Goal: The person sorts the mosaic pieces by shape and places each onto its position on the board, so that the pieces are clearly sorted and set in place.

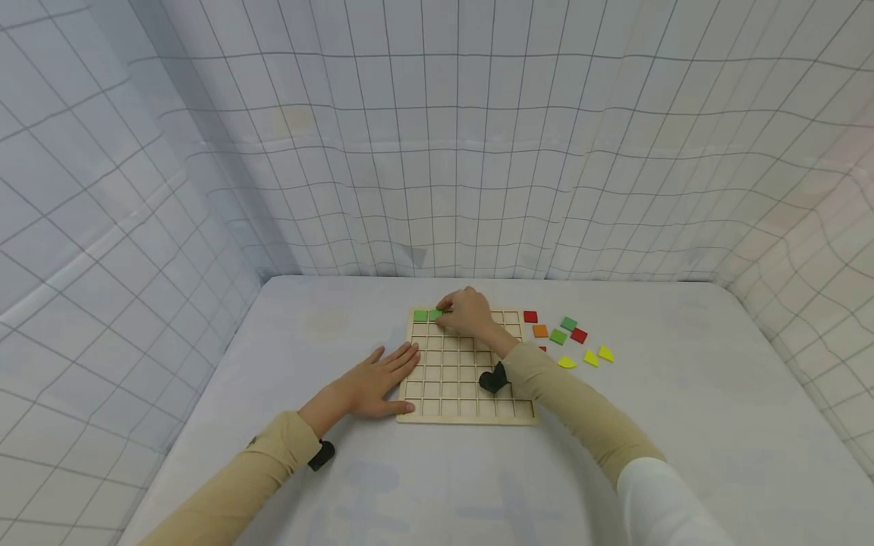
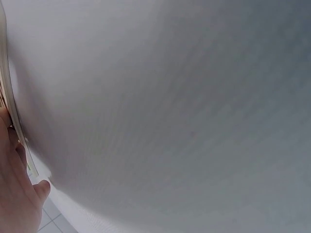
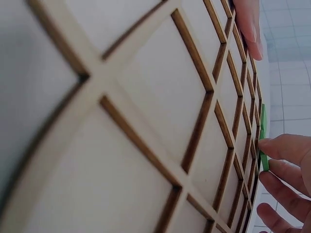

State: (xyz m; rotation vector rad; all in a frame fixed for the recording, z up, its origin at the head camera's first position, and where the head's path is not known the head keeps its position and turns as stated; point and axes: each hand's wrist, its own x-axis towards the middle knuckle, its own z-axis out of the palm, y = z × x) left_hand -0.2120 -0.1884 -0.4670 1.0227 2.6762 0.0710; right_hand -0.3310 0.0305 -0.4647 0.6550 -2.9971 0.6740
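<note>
A wooden grid board (image 1: 433,373) lies on the white-covered table. My left hand (image 1: 377,383) is spread, with its fingertips on the board's left edge and the thumb near the lower left corner. At the far edge, my right hand (image 1: 467,312) pinches a green square tile (image 3: 264,162) between thumb and index finger, over the second cell of the far row. Another green square tile (image 1: 420,315) sits in the far left corner cell beside it. In the left wrist view, part of the left hand (image 2: 18,191) shows against the board's side.
Right of the board lie loose tiles: a red square (image 1: 530,316), an orange square (image 1: 540,331), a dark green square (image 1: 568,324), and several yellow rounded pieces (image 1: 567,362). Another red tile is partly hidden by the right sleeve (image 1: 567,390). A checked curtain (image 1: 471,189) stands behind the table.
</note>
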